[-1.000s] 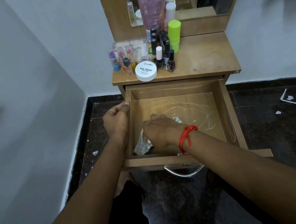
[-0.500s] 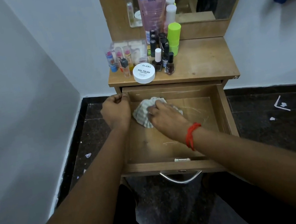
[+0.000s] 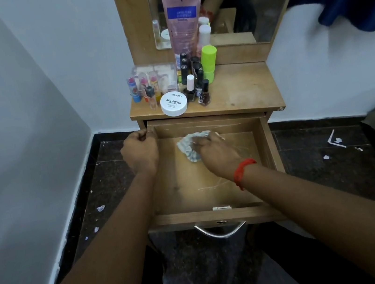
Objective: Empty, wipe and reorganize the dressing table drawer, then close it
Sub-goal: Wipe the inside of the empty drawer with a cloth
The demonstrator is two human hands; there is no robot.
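Wiping status? Where's the cloth (image 3: 188, 147)?

> Inside the open drawer (image 3: 194, 220), back half, left of centre. Right hand (image 3: 216, 153) sits on top, fingers curled round the bunched fabric and pressing it onto the drawer floor. Some cloth sticks out to the left of and beyond those fingers.

Left hand?

> Left hand (image 3: 140, 153) is at the drawer's back-left corner, fingers closed on the top edge of the side wall.

Anything else in the drawer?

> Bare wood with pale scratch marks, right of and nearer than the right fingers. Metal handle (image 3: 220, 232) is on the front, well nearer than both hands. Red thread (image 3: 244, 171) on the right wrist.

Where are the cosmetics?

> On the counter (image 3: 242, 89), beyond the left fingers. White tub labelled NAIL POLISH (image 3: 174, 104) at the front edge, nail polish bottles (image 3: 205, 92) just right of it, lipsticks (image 3: 134, 89) to its left. Green bottle (image 3: 209, 61) and pink tube (image 3: 184, 27) stand behind, against the mirror (image 3: 257, 0).
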